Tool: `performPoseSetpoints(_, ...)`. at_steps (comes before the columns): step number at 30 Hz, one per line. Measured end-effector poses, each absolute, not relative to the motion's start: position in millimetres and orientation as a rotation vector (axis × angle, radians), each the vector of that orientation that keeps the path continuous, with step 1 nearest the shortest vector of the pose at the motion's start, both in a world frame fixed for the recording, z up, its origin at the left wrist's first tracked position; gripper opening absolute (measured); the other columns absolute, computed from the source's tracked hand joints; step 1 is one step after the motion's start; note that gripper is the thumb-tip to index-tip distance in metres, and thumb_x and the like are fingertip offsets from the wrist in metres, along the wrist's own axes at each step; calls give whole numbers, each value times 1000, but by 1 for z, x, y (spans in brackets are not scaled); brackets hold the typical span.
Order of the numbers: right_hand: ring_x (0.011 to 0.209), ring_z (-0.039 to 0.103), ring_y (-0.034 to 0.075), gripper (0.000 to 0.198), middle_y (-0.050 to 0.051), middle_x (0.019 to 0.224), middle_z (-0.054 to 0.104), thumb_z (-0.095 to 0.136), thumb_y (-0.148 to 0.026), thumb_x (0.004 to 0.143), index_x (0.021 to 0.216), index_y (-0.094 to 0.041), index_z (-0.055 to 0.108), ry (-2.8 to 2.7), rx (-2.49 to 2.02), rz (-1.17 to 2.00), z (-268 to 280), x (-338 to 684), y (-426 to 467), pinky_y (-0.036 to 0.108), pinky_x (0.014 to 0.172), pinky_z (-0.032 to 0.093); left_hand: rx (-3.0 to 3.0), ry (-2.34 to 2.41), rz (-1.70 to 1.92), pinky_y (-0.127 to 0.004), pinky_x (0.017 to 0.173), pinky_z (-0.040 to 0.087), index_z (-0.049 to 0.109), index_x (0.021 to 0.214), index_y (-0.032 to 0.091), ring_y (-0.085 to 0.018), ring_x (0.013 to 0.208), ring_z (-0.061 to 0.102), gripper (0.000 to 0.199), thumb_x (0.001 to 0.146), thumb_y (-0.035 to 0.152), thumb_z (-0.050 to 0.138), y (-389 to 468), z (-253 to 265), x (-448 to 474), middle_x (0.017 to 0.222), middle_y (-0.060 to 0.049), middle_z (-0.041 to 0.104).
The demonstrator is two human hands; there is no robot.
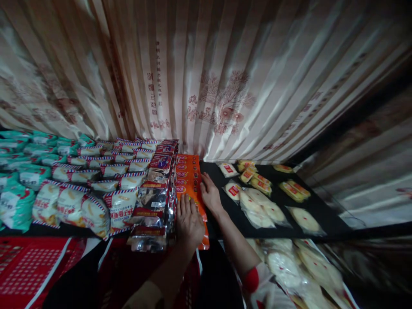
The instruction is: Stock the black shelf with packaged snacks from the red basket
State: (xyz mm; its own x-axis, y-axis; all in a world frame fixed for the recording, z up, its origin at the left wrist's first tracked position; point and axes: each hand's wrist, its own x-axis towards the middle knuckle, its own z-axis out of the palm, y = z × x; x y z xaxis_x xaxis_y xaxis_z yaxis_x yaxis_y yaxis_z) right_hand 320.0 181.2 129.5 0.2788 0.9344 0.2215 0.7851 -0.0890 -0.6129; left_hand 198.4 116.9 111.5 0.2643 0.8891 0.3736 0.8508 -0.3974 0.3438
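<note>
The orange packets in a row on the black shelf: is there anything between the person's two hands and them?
Nothing visible. The left hand lies flat on the near end of the row of orange packets, and the right hand rests against its right edge. The silver and dark red packets only border the row's left side.

Both hands bare: left hand, right hand. No rings, watch or gloves visible. Right forearm uncovered up to a white sleeve bearing a red patch near the elbow. Left sleeve too dim to tell.
</note>
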Motion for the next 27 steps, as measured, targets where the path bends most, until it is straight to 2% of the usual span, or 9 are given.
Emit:
performPoseSetpoints(3, 131, 42, 18, 49, 11, 142, 46, 30, -31, 89, 127, -13, 55, -1440, -1885, 341, 127, 324, 143, 37, 111, 33, 2417, 1686, 776, -49, 108, 34, 54, 124, 3, -30, 134, 36, 45, 84, 17, 42, 117, 111, 200, 136, -20, 49)
performPoseSetpoints(12, 118, 56, 22, 42, 15, 128, 59, 38, -35, 87, 110, -14, 67, -1281, -1718, 396, 102, 312, 71, 40, 105, 41, 2341, 1719, 479, -45, 111, 30, 50, 129, 6, -28, 135, 35, 46, 87, 20, 38, 120, 128, 199, 140, -17, 47)
performPoseSetpoints(16, 113, 59, 23, 37, 14, 122, 63, 43, -33, 84, 105, -17, 69, -1234, -1670, 387, 92, 312, 60, 44, 102, 43, 2287, 1743, 332, -43, 111, 29, 49, 131, 5, -29, 135, 34, 47, 88, 19, 37, 125, 137, 202, 142, -17, 44)
performPoseSetpoints(22, 114, 59, 24, 37, 12, 121, 64, 47, -37, 82, 105, -18, 69, -1158, -1637, 487, 93, 323, 61, 45, 103, 43, 2328, 1818, 348, -40, 109, 31, 56, 122, 0, -30, 129, 41, 44, 83, 11, 38, 137, 145, 209, 133, -21, 52)
performPoseSetpoints(27, 112, 60, 24, 43, 11, 120, 65, 46, -42, 83, 111, -18, 65, -1072, -1623, 620, 97, 339, 86, 45, 98, 47, 2333, 1846, 514, -41, 109, 32, 51, 128, 3, -29, 131, 40, 47, 85, 12, 35, 141, 132, 215, 136, -20, 49)
